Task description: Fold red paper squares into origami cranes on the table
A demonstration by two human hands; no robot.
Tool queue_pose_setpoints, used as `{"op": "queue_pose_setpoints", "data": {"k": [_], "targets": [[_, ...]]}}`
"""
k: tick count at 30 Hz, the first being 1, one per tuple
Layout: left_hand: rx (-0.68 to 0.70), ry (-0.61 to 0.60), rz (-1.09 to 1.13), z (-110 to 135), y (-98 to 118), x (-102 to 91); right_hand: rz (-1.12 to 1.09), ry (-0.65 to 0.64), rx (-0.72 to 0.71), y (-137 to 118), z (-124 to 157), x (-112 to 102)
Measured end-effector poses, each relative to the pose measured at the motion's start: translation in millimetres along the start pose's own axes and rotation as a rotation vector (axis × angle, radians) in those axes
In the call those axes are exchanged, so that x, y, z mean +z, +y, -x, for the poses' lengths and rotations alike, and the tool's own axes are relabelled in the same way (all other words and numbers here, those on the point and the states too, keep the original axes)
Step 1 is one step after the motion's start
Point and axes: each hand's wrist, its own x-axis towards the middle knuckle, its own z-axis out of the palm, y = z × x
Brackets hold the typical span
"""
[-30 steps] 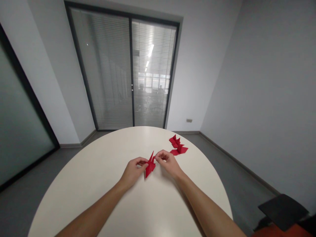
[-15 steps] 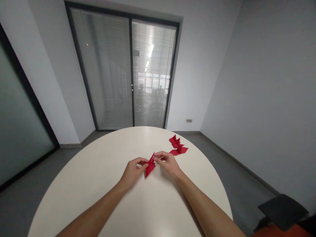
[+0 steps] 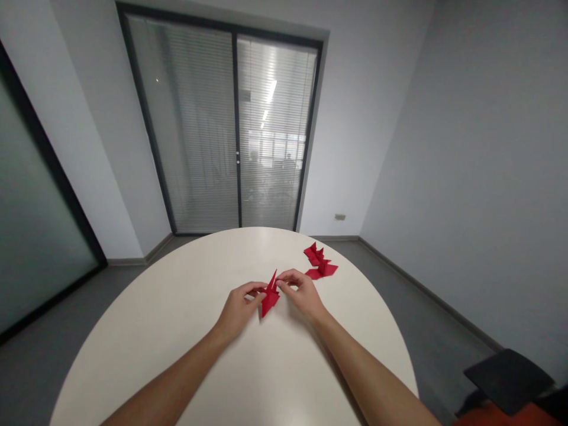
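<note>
Between my hands, above the table, is a red folded-paper crane [image 3: 270,300] with narrow points rising at its far end. My left hand [image 3: 241,305] pinches its left side between thumb and fingers. My right hand [image 3: 302,291] is closed on one of the thin points at the upper right, its fingertips partly covering it. Several finished-looking red paper cranes [image 3: 322,268] rest in a cluster on the table, beyond and to the right of my right hand.
The round white table [image 3: 177,331] fills the lower middle. A black chair part [image 3: 509,378] with orange below it stands at the lower right. Glass panels with blinds [image 3: 199,130] and grey walls lie beyond the table.
The crane's long point has swung slightly left and up, and a gap shows more clearly between it and the point in my right hand. Both hands keep their grip.
</note>
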Motion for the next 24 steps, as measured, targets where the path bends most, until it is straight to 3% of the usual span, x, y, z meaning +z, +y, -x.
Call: {"op": "queue_pose_setpoints", "data": {"k": [10,19,24], "targets": [[0.022,-0.037,0.013,0.8,-0.9,-0.5,0.061,0.031,-0.047,-3.6,1.3,1.4],[0.065,-0.062,-0.017,1.4,3.2,-1.7,0.179,0.017,-0.205,-13.7,2.4,2.8],[0.082,-0.094,-0.02,2.7,1.4,-1.7,0.196,-0.017,-0.2,-17.8,3.8,3.4]]}}
